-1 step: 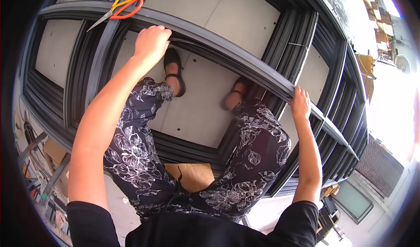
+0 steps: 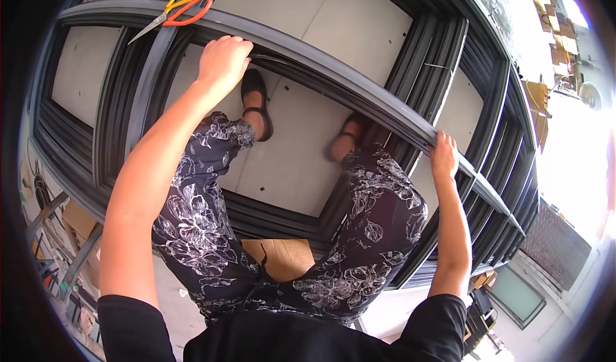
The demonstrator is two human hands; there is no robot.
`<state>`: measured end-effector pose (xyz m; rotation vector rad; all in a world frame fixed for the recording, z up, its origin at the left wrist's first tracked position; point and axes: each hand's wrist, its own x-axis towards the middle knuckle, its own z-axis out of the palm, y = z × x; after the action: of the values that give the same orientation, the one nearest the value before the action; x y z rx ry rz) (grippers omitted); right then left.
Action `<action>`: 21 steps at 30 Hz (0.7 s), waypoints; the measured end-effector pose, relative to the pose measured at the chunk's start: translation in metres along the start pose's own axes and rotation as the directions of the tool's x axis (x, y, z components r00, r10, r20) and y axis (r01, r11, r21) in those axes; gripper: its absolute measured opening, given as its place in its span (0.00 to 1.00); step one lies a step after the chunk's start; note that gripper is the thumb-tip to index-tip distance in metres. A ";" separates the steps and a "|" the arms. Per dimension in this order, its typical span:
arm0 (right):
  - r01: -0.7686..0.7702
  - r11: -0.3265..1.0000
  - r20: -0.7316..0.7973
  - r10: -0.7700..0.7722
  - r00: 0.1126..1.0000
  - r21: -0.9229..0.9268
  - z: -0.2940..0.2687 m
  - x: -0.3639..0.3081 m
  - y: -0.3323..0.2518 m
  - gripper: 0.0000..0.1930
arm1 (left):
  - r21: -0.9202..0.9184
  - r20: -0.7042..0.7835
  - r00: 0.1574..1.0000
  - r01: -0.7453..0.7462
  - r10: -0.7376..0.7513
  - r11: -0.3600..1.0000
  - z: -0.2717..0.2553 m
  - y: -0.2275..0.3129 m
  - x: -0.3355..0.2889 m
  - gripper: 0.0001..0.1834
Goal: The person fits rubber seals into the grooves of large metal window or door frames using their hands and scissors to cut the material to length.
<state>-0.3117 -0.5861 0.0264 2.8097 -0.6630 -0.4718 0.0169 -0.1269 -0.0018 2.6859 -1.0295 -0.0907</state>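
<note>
A dark grey metal window frame [image 2: 321, 65] spans the view in front of me, its long bar running from upper left to lower right. My left hand [image 2: 222, 61] is closed at the inner side of this bar. From its fingertips a thin black rubber strip [image 2: 273, 58] trails along the bar's edge. Further right, my right hand [image 2: 444, 155] is curled over the same bar, thumb and fingers closed round it; whether the strip is under those fingers is hidden. Scissors [image 2: 183, 8] with one yellow and one orange handle rest on the bar, just beyond my left hand.
More dark frames [image 2: 443, 73] are stacked beneath and around the bar. My feet stand on the pale floor [image 2: 289, 124] inside a frame opening. A brown cardboard piece [image 2: 282, 258] lies between my legs. Boxes [image 2: 538, 99] stand at the far right.
My right hand and the bar under it have shifted very slightly down and to the right. My left hand stays almost where it was.
</note>
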 end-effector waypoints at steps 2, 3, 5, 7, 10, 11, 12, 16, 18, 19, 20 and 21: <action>-0.003 1.000 -0.044 0.002 0.999 -0.008 0.005 -0.005 0.007 0.28 | 0.040 -0.002 1.000 0.002 -0.002 0.999 0.003 0.006 0.002 0.09; -0.015 1.000 -0.062 0.014 0.998 -0.018 0.009 -0.005 0.008 0.28 | 0.085 -0.008 1.000 0.002 -0.001 0.996 0.005 0.008 0.002 0.08; -0.019 0.998 0.010 0.020 1.000 -0.058 -0.002 0.004 -0.002 0.26 | 0.122 -0.028 0.999 0.030 -0.027 0.992 0.005 0.007 0.003 0.05; -0.024 0.997 0.048 0.028 0.998 -0.070 -0.012 0.005 -0.011 0.24 | 0.105 -0.023 0.999 0.045 -0.043 0.993 0.005 0.009 -0.001 0.05; 0.058 0.998 0.016 -0.057 0.998 -0.028 -0.021 0.008 -0.026 0.24 | 0.115 -0.053 0.997 0.055 -0.049 0.992 0.003 0.004 0.000 0.06; 0.058 0.998 0.021 -0.058 0.998 -0.029 -0.019 0.006 -0.026 0.24 | 0.124 -0.049 0.996 0.073 -0.068 0.990 0.003 0.002 0.001 0.07; 0.048 0.998 0.013 -0.048 0.999 -0.038 -0.018 0.004 -0.027 0.24 | 0.140 -0.074 0.996 0.068 -0.058 0.988 0.010 -0.002 -0.001 0.07; 0.016 0.999 0.097 -0.013 0.995 -0.033 -0.041 0.018 -0.055 0.24 | 0.130 -0.172 0.985 0.032 -0.009 0.991 0.017 -0.007 -0.002 0.07; 0.123 0.989 0.082 -0.129 0.988 0.078 -0.066 0.025 -0.093 0.27 | 0.135 -0.227 0.974 0.008 0.023 0.991 0.023 -0.011 -0.005 0.06; 0.271 0.954 -0.030 -0.269 0.963 0.128 -0.073 0.032 -0.113 0.29 | 0.137 -0.281 0.958 -0.020 0.058 0.990 0.024 -0.013 -0.006 0.05; 0.342 0.920 -0.078 -0.333 0.940 0.192 -0.085 0.038 -0.139 0.28 | 0.146 -0.339 0.935 -0.058 0.105 0.988 0.026 -0.015 -0.008 0.04; 0.393 0.893 -0.132 -0.373 0.919 0.217 -0.090 0.044 -0.160 0.26 | 0.140 -0.351 0.929 -0.069 0.115 0.988 0.028 -0.014 -0.007 0.04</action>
<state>-0.1790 -0.4545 0.0538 3.1830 -0.1460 -0.3484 0.0166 -0.1180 -0.0327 2.6171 -1.0679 0.4812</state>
